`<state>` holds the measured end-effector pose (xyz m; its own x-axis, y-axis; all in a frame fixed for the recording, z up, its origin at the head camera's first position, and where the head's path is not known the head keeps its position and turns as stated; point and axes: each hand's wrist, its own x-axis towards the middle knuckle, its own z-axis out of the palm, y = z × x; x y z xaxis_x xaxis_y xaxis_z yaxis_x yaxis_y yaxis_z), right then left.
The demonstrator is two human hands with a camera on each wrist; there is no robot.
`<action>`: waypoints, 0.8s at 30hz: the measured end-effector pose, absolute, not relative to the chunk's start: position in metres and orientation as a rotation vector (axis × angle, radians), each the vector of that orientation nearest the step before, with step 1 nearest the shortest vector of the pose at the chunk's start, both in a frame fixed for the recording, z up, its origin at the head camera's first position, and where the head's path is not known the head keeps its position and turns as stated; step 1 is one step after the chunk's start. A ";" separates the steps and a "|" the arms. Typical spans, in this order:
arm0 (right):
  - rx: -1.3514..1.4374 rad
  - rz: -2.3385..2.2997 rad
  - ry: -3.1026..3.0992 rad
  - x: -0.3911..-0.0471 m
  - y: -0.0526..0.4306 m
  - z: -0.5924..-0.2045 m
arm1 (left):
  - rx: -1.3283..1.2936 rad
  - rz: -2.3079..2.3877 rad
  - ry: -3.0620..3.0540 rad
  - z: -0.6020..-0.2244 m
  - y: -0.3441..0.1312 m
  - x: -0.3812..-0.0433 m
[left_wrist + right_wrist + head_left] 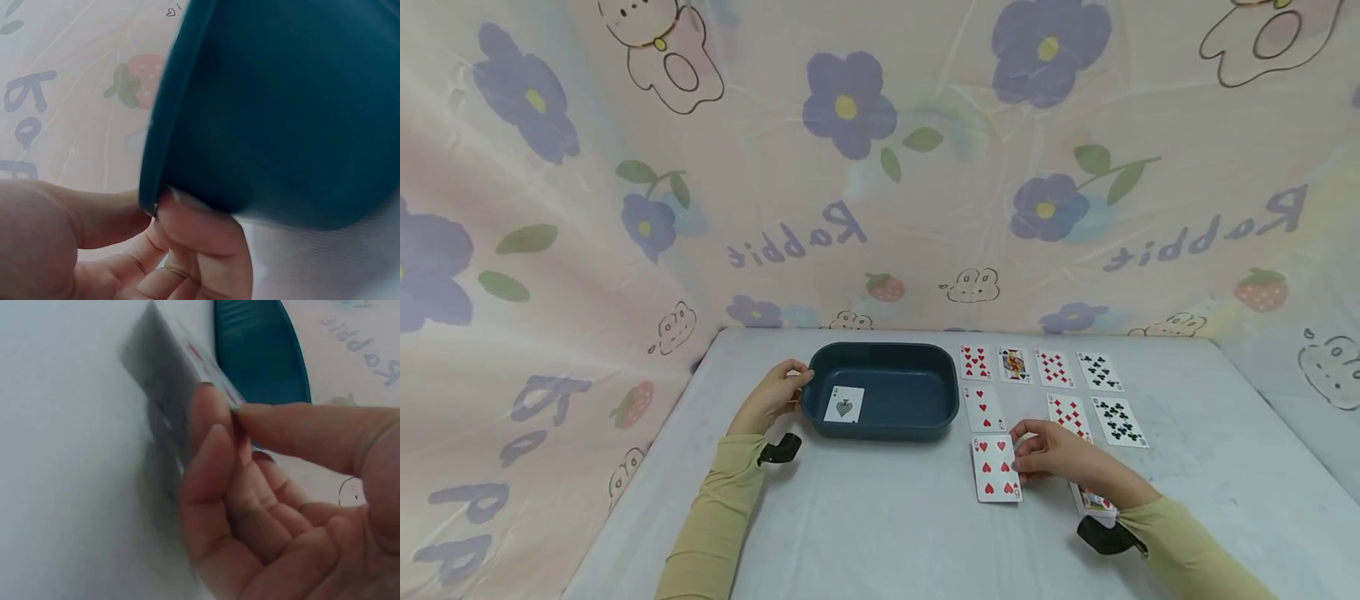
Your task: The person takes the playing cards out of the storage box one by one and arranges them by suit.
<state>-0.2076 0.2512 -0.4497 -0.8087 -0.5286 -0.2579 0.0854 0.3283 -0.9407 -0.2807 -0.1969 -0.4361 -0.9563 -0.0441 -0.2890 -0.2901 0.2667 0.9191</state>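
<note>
My left hand pinches the left rim of a dark teal rectangular tub between thumb and fingers; the left wrist view shows the grip on its lip. Inside the tub an ace of spades lies face up near the left end. To the right, my right hand pinches the six of hearts by its right edge between thumb and fingers. That card is face up in the head view and seen tilted, blurred, in the right wrist view. Just beyond it lies a hearts card.
A row of face-up cards lies right of the tub: a hearts card, a face card, a diamonds card and a clubs card. Nearer are another diamonds and clubs card. Partly hidden cards lie by my right wrist.
</note>
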 end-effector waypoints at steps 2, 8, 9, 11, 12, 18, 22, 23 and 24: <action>-0.384 -1.494 2.070 -0.207 0.250 -0.451 | -0.312 1.764 2.323 -0.436 -0.198 -0.281; -0.336 -1.466 2.106 -0.205 0.248 -0.457 | -0.320 1.772 2.310 -0.436 -0.198 -0.281; -0.328 -1.464 2.114 -0.204 0.248 -0.457 | -0.315 1.768 2.312 -0.436 -0.198 -0.281; -0.315 -1.460 2.137 -0.204 0.247 -0.457 | -0.309 1.765 2.313 -0.437 -0.198 -0.281; -0.312 -1.456 2.152 -0.205 0.247 -0.457 | -0.316 1.770 2.309 -0.437 -0.198 -0.282; -0.292 -1.438 2.210 -0.208 0.245 -0.454 | -0.328 1.796 2.288 -0.438 -0.198 -0.283; -0.279 -1.421 2.215 -0.209 0.243 -0.452 | -0.322 1.812 2.279 -0.438 -0.198 -0.283; -0.270 -1.413 2.220 -0.209 0.243 -0.451 | -0.318 1.813 2.280 -0.438 -0.198 -0.283; -0.269 -1.407 2.225 -0.209 0.242 -0.451 | -0.316 1.816 2.280 -0.438 -0.198 -0.283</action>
<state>-0.2094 0.2421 -0.4505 -0.8603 -0.4134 -0.2981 0.0923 0.4489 -0.8888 -0.2830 -0.1976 -0.4378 -0.9551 -0.0369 -0.2940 -0.2948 0.2182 0.9303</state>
